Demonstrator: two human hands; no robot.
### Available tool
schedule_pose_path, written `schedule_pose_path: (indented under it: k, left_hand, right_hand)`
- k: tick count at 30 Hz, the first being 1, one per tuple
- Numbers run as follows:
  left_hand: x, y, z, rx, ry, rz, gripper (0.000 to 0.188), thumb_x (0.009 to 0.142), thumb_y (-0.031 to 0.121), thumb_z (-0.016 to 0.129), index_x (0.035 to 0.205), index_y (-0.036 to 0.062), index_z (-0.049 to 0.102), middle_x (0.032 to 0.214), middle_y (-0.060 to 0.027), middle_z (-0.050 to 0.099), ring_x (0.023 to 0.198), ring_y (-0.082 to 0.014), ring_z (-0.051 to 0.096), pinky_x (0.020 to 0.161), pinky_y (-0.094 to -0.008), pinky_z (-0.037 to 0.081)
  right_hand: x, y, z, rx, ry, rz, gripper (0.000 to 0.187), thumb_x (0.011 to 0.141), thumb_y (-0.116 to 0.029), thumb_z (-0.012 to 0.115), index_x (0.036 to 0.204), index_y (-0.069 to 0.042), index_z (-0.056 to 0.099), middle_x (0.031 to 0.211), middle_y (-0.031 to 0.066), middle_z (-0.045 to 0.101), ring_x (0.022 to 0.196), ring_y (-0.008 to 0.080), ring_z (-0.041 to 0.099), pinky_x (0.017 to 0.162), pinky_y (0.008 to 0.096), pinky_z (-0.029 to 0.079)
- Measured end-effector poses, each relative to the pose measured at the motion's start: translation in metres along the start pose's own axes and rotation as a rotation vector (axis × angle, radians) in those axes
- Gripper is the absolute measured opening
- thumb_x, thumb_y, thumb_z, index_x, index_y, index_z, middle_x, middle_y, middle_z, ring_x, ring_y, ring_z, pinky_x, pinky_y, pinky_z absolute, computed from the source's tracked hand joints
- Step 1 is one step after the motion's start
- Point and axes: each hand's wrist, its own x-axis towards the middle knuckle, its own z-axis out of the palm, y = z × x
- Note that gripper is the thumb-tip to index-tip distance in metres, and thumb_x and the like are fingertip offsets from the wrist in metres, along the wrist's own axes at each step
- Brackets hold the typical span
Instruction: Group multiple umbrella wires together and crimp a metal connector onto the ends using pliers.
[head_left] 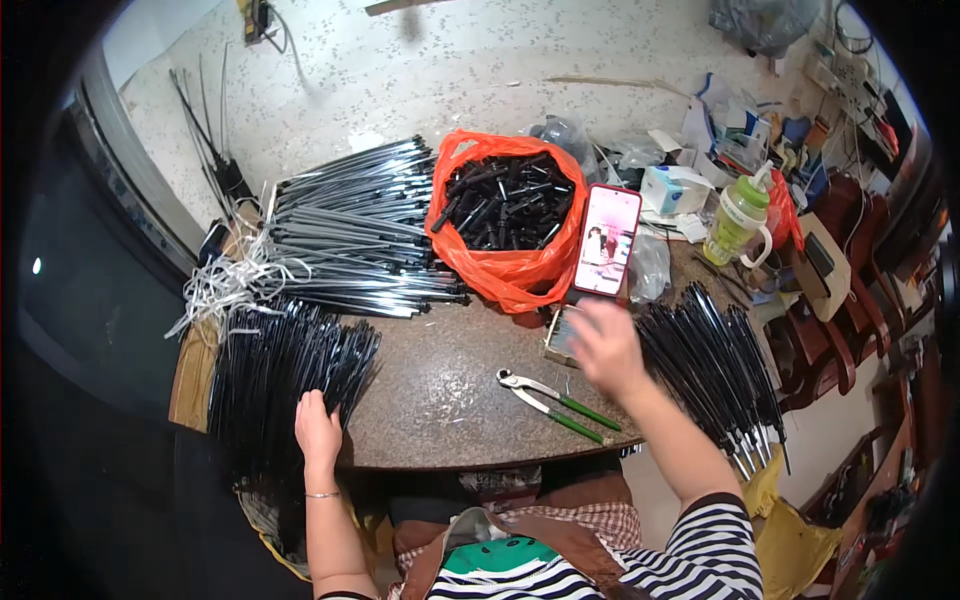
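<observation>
My left hand (318, 428) is closed at the right edge of a pile of thin black rods (280, 375), its fingers curled on their lower ends. How many it grips is hidden. My right hand (603, 345), smeared by motion, hovers at the small open box (560, 342) below the phone; whether it holds anything does not show. Between the hands, end-cutting pincers (555, 405) with green handles lie on the brown speckled table (420, 400), their jaws toward the upper left.
Beyond lie silvery-grey rods (350, 230) and white ties (235, 280). An orange bag (500, 275) holds short black pieces (510, 200). A lit phone (607, 240) leans beside it. More black rods (710, 370), a green bottle (738, 220) and clutter stand at the right.
</observation>
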Motion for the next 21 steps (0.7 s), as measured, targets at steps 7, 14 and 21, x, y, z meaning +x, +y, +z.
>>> schedule_pose_path:
  k: [7,14,21]
  left_hand:
    - [-0.001,-0.031,-0.022,-0.100,0.334,0.179,0.023,0.065,0.005,0.051,0.085,-0.0006,0.041,0.079,-0.0176,0.047,0.075,-0.0334,0.045,0.063,-0.0379,0.037]
    - [-0.007,0.006,-0.121,-0.260,0.607,0.183,0.021,0.066,0.007,0.051,0.083,0.0023,0.040,0.064,-0.0140,0.049,0.054,-0.0284,0.050,0.047,-0.0330,0.041]
    - [-0.052,0.009,-0.139,-0.215,0.528,0.451,0.018,0.058,0.001,0.051,0.074,0.0016,0.043,0.057,-0.0074,0.046,0.046,-0.0168,0.049,0.040,-0.0233,0.039]
  right_hand:
    - [-0.061,-0.091,0.009,0.197,-0.421,-0.191,0.030,0.059,-0.007,0.053,0.089,-0.008,0.051,0.096,0.0074,0.048,0.089,0.0269,0.045,0.070,0.0344,0.038]
    - [-0.096,-0.121,-0.017,0.027,-0.512,-0.010,0.033,0.061,-0.003,0.049,0.093,-0.010,0.051,0.101,0.0070,0.048,0.093,0.0287,0.043,0.074,0.0351,0.037]
    - [-0.111,-0.154,-0.044,0.021,-0.626,0.069,0.027,0.065,-0.006,0.052,0.092,-0.006,0.050,0.102,0.0104,0.047,0.097,0.0290,0.040,0.081,0.0350,0.033]
